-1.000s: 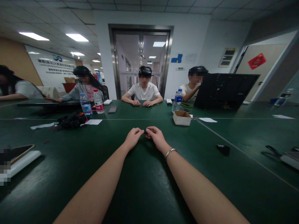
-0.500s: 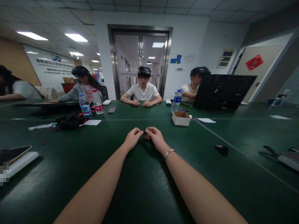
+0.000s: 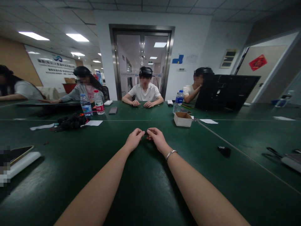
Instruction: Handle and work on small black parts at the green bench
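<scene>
Both my arms stretch out over the dark green table [image 3: 145, 188]. My left hand [image 3: 133, 139] and my right hand [image 3: 157, 138] meet at the fingertips near the table's middle. Each hand is closed in a pinch on a small dark thing [image 3: 146, 132] held between them, too small to name. A metal bracelet [image 3: 171, 153] sits on my right wrist.
A small cardboard box [image 3: 183, 119] stands beyond my right hand. A dark heap [image 3: 70, 122] and two water bottles [image 3: 86, 105] lie at the left, a third bottle [image 3: 178, 101] further right. A small black object [image 3: 224, 151] lies at right. Several people sit at the far side; an open laptop [image 3: 225, 92] stands there.
</scene>
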`<state>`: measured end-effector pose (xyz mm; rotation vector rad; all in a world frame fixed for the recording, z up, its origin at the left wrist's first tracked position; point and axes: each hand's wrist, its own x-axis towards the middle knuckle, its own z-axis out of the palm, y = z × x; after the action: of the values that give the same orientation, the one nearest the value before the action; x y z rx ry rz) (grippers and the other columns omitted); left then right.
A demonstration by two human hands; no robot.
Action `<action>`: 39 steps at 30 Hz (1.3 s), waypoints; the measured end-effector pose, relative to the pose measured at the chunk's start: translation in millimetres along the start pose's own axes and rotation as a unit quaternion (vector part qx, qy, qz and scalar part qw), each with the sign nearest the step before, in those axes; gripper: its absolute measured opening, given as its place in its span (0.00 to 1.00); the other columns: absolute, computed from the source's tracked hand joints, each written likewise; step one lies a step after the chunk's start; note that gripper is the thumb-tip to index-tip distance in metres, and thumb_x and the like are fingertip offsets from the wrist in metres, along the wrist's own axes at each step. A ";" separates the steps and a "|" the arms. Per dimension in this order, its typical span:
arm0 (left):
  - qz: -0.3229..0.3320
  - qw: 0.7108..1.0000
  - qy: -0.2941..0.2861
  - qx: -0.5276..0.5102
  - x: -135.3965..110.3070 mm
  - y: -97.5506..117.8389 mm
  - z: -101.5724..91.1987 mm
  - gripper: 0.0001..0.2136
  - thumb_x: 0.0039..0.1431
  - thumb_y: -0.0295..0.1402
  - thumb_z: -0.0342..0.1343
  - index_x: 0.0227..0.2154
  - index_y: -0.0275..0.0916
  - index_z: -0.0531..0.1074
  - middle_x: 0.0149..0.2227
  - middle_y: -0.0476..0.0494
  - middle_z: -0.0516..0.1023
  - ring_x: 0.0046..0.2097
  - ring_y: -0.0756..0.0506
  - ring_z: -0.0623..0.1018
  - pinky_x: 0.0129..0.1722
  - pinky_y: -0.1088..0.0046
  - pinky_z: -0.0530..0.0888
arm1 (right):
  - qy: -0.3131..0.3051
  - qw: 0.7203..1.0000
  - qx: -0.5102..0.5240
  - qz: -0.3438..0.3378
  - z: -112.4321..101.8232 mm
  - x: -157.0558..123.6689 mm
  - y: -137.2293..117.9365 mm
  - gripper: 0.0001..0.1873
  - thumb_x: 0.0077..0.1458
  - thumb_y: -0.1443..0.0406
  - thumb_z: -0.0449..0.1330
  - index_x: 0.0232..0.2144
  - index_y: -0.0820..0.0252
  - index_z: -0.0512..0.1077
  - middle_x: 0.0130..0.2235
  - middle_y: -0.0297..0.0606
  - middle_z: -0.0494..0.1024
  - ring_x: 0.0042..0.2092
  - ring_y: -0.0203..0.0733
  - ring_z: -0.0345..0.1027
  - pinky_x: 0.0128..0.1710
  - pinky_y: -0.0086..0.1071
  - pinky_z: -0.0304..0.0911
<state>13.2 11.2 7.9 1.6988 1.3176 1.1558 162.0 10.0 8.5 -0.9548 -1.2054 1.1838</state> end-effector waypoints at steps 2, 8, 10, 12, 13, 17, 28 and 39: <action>-0.006 1.000 -0.008 0.023 0.3 -0.1 -0.3 0.19 0.54 0.49 0.46 0.24 0.38 0.70 0.28 0.46 0.74 0.32 0.47 0.72 0.34 0.72 0.67 | -0.001 1.000 -0.002 -0.002 -0.1 0.3 0.3 0.17 0.40 0.58 0.66 0.32 0.62 0.70 0.24 0.31 0.73 0.25 0.33 0.67 0.27 0.29 0.60; -0.006 1.000 -0.001 0.009 -1.4 1.5 -0.5 0.17 0.52 0.48 0.48 0.28 0.38 0.71 0.30 0.46 0.75 0.33 0.47 0.73 0.34 0.72 0.67 | 0.000 1.000 -0.003 -0.002 -0.3 0.6 0.9 0.18 0.40 0.57 0.66 0.32 0.61 0.70 0.24 0.30 0.73 0.25 0.33 0.67 0.27 0.29 0.61; -0.017 1.000 -0.004 0.020 -1.8 1.9 -0.4 0.19 0.54 0.48 0.46 0.26 0.37 0.71 0.29 0.45 0.75 0.32 0.47 0.72 0.33 0.72 0.67 | -0.001 1.000 -0.004 0.000 -0.2 0.6 1.1 0.18 0.39 0.57 0.66 0.32 0.61 0.70 0.24 0.31 0.73 0.25 0.33 0.67 0.26 0.29 0.61; -0.023 1.000 0.000 0.020 -1.7 2.0 -0.1 0.20 0.55 0.49 0.44 0.25 0.37 0.71 0.29 0.45 0.75 0.31 0.47 0.72 0.33 0.71 0.68 | -0.002 1.000 -0.005 -0.001 -0.2 0.7 1.5 0.18 0.39 0.58 0.66 0.32 0.61 0.70 0.25 0.31 0.73 0.25 0.33 0.67 0.26 0.29 0.61; -0.017 1.000 0.003 0.010 -1.5 2.0 0.0 0.19 0.54 0.48 0.45 0.27 0.38 0.71 0.29 0.45 0.75 0.32 0.47 0.72 0.34 0.72 0.68 | 0.000 1.000 -0.005 -0.002 -0.3 0.8 1.8 0.18 0.39 0.58 0.66 0.32 0.61 0.70 0.25 0.31 0.73 0.25 0.33 0.67 0.26 0.29 0.60; 0.002 1.000 -0.012 0.010 -0.3 1.6 0.0 0.16 0.53 0.46 0.48 0.25 0.38 0.70 0.29 0.46 0.74 0.34 0.47 0.73 0.35 0.73 0.68 | 0.001 1.000 -0.002 -0.004 -0.5 1.7 3.0 0.17 0.40 0.58 0.66 0.32 0.61 0.70 0.25 0.31 0.73 0.25 0.33 0.67 0.26 0.29 0.60; -0.004 1.000 -0.008 0.027 1.3 -2.5 -0.2 0.21 0.56 0.50 0.43 0.25 0.39 0.72 0.29 0.46 0.76 0.33 0.46 0.73 0.37 0.71 0.68 | 0.001 1.000 -0.002 -0.003 -0.4 2.2 3.4 0.19 0.39 0.56 0.66 0.32 0.61 0.70 0.25 0.31 0.73 0.25 0.33 0.67 0.26 0.29 0.61; -0.008 1.000 -0.007 0.009 -3.0 3.6 -1.3 0.21 0.55 0.51 0.44 0.28 0.38 0.72 0.30 0.45 0.76 0.34 0.46 0.73 0.36 0.71 0.68 | 0.008 1.000 0.000 0.000 -0.3 1.8 3.2 0.19 0.39 0.56 0.66 0.33 0.60 0.69 0.25 0.30 0.73 0.25 0.33 0.67 0.26 0.29 0.61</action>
<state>13.0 7.5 10.9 1.7019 1.3351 1.1245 161.8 12.3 5.6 -0.9621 -1.1923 1.1735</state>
